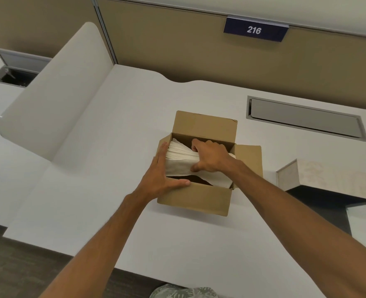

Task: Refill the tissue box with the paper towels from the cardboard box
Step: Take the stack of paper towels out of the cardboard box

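Observation:
An open brown cardboard box (201, 197) sits in the middle of the white desk, its flaps folded out. Inside it a stack of white paper towels (178, 160) lies tilted. My right hand (210, 157) reaches into the box and grips the stack, fingers behind it and thumb in front. My left hand (159, 175) lies flat against the stack's left end, with its thumb along the box's near rim. The pale tissue box (328, 177) stands at the right edge of the desk, its end flap (286, 174) open.
The white desk (96, 190) has a closed grey cable hatch (304, 118) behind the box on the right. A curved white divider (55, 100) rises on the left, with an open cable hatch (14, 69) beyond it. A tan partition carries a blue sign reading 216 (255, 29).

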The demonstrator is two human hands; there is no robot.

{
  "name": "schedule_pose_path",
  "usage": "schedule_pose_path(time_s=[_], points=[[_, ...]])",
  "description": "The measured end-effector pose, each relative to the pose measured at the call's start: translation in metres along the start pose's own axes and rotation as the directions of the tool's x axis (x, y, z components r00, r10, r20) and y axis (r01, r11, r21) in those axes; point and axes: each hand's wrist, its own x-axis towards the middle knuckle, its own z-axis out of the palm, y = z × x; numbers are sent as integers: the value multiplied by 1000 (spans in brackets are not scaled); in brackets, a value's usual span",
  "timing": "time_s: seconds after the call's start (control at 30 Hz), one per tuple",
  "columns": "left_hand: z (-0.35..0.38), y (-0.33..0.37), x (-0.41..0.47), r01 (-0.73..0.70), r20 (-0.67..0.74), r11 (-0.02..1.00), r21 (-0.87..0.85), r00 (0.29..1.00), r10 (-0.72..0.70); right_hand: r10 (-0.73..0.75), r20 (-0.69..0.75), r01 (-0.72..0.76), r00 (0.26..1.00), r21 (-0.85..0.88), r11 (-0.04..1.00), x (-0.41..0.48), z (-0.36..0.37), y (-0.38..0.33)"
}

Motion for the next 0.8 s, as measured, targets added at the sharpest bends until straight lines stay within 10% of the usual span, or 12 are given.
schedule_pose_path(time_s=[0.33,0.53,0.8], points=[[-8,18,-4,-31,-48,994,-108,999,26,-31,-247,27,969,-20,999,-30,-19,-14],[-28,43,-4,-103,-238,986,130,962,131,-101,-337,66,936,-114,991,-48,-30,-22],[-55,86,-8,-349,20,573,742,866,500,-193,-447,95,874,-232,968,-78,-40,-33]])
